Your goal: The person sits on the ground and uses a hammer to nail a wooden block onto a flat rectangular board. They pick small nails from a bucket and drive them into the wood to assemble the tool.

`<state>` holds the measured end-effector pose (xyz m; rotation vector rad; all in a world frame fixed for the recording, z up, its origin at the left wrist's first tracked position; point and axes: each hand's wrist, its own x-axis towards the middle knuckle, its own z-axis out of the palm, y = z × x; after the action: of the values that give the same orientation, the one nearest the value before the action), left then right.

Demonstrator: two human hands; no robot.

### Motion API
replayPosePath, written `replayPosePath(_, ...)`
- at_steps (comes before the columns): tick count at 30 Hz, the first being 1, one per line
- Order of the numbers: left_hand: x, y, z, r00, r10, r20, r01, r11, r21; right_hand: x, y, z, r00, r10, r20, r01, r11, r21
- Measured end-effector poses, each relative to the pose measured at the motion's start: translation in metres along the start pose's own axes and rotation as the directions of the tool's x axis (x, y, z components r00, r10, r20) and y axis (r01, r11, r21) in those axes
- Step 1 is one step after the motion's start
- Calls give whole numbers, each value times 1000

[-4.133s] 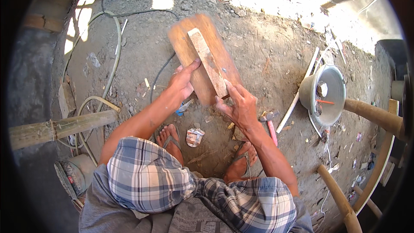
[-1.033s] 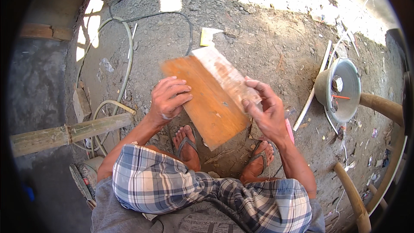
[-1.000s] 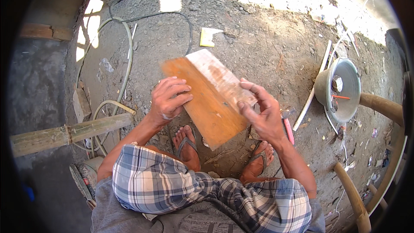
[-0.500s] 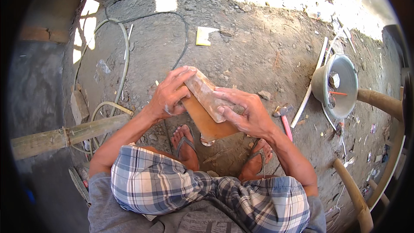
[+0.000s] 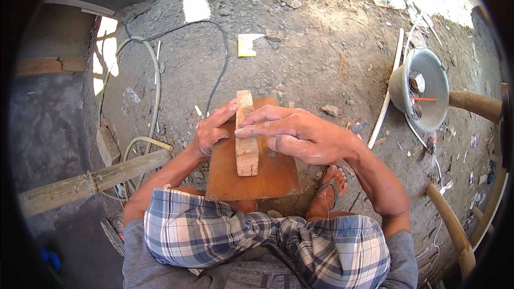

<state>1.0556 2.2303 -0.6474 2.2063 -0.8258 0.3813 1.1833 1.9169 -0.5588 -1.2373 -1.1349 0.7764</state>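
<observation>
A flat brown board (image 5: 267,184) lay above the person's plaid shorts (image 5: 195,230), its near edge close to them. On the board stood a narrow wooden block (image 5: 247,163), its long side running from near to far. The left hand (image 5: 212,129) was at the board's left side, its fingertips against the block's far left side; whether it was clamped on the board could not be told for certain. The right hand (image 5: 302,135) reached in from the right, two fingers stretched together across the block's top, the thumb apart from them and short of the block.

Farther off, a torn yellow-and-white packet (image 5: 246,46) lay on the dirt ground (image 5: 300,69). To the right, a grey bucket (image 5: 397,85) lay tipped beside a white pipe (image 5: 381,115); to the left was a bamboo pole (image 5: 64,190).
</observation>
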Motion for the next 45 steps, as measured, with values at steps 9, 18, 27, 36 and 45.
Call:
replayPosePath(9,9,-23,7,984,168,-53,-144,942,303,-10,-5,4,995,85,-45,-90,988,-123)
replayPosePath(18,37,-26,20,944,233,-236,-94,870,483,-19,19,66,850,-229,-474,-222,660,-718)
replayPosePath(27,58,-12,4,919,297,-261,-114,831,544,-18,30,75,698,-420,-580,-177,684,-708)
replayPosePath(36,57,-13,10,903,318,-289,-123,836,534,-22,29,59,736,-476,-481,-132,596,-792)
replayPosePath(45,60,-19,7,859,387,-336,-153,819,553,-21,36,62,734,-502,-458,-109,579,-808)
